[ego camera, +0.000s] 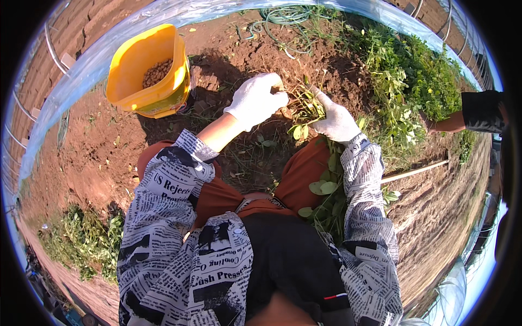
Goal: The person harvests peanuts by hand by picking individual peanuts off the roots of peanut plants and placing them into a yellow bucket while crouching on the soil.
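Note:
My right hand point(339, 121), in a white knit glove, grips the stems of an uprooted peanut plant point(308, 104). Its leafy tops trail down beside my right forearm, over my knee. The thin roots point up and left, towards my left hand point(260, 98). That hand is gloved too, with thumb and fingers curled close together at the edge of the roots. A small brownish spot shows between its fingertips, but I cannot make out whether it is a pod. Left of my hands, a yellow plastic bucket point(140, 95) holds a heap of peanuts point(158, 73) in their shells.
Leafy plants point(408, 77) are heaped at the right, where a co-worker's arm point(450, 123) reaches in. A wooden tool handle point(416, 171) lies below. A green hose point(287, 18) is coiled at the far side, near plastic sheeting point(228, 5). More plants point(87, 240) lie lower left.

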Demonstrator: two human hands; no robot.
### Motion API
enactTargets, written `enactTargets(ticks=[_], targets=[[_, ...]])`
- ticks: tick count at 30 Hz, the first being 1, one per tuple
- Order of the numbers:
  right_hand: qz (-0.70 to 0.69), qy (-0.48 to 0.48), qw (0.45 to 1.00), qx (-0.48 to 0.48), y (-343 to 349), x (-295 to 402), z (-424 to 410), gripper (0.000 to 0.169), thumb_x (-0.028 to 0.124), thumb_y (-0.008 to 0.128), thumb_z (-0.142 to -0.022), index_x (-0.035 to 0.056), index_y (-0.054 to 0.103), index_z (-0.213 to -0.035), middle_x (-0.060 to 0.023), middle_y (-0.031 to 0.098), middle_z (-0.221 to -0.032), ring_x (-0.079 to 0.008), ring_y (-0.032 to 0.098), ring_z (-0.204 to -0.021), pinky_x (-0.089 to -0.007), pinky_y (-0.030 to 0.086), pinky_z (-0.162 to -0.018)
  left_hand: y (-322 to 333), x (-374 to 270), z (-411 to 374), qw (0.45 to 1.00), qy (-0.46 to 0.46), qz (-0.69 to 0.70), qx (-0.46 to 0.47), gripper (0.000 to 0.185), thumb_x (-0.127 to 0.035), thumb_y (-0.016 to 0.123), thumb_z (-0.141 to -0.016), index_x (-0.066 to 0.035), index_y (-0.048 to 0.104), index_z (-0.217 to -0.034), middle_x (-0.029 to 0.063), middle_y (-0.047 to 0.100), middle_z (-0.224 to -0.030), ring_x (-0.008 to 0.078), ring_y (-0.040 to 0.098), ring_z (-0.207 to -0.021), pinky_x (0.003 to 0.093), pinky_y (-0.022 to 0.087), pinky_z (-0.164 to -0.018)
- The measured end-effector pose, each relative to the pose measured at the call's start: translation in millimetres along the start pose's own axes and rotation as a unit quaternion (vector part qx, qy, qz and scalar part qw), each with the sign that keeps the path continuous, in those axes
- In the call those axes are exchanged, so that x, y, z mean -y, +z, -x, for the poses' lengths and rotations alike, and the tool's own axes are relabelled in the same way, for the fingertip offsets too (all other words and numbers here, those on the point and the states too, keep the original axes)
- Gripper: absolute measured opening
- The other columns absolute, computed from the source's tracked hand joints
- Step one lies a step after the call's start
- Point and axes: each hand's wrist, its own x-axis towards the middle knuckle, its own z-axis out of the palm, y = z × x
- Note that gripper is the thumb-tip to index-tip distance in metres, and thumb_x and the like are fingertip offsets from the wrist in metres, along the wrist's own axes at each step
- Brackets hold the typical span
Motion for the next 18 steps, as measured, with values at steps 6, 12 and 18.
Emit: enactTargets(ticks=[6, 12, 18], targets=[[-0.006, 0.013, 1.0, 0.017, -2.6, 7.3, 0.5, 0.091, 0.018, 0.072, -0.07, 0.0237, 0.031, -0.15, -0.0248, 0.067, -0.092, -0.0361, 0.068, -0.086, -0.0414, 0.051, -0.077, -33.3, 11.1, -1.2, 0.994, 0.004, -0.038, 0.1, 0.028, -0.028, 0.059, -0.089, -0.003, 0.063, -0.101, 0.0132, 0.066, -0.09, 0.0249, 0.063, -0.083, 0.036, 0.048, -0.074], [-0.014, -0.003, 1.0, 0.01, 1.2, -1.6, -2.0, 0.091, 0.017, 0.071, -0.069, 0.0245, 0.03, -0.151, -0.0232, 0.067, -0.086, -0.0323, 0.067, -0.079, -0.0389, 0.051, -0.073, -40.8, 12.5, 5.8, 0.976, 0.041, -0.098, 0.191, 0.022, -0.022, 0.051, -0.095, -0.007, 0.061, -0.106, 0.0129, 0.066, -0.101, 0.0293, 0.064, -0.088, 0.0379, 0.05, -0.076], [-0.041, -0.032, 0.998, 0.02, -0.5, 1.6, 0.3, 0.09, 0.012, 0.069, -0.07, 0.0204, 0.031, -0.151, -0.0199, 0.068, -0.091, -0.0218, 0.066, -0.073, -0.0322, 0.051, -0.071, -57.6, 12.9, 2.4, 0.953, -0.007, 0.043, 0.299, 0.025, -0.019, 0.048, -0.097, -0.006, 0.059, -0.116, 0.0052, 0.058, -0.097, 0.0149, 0.059, -0.08, 0.0318, 0.052, -0.066]])
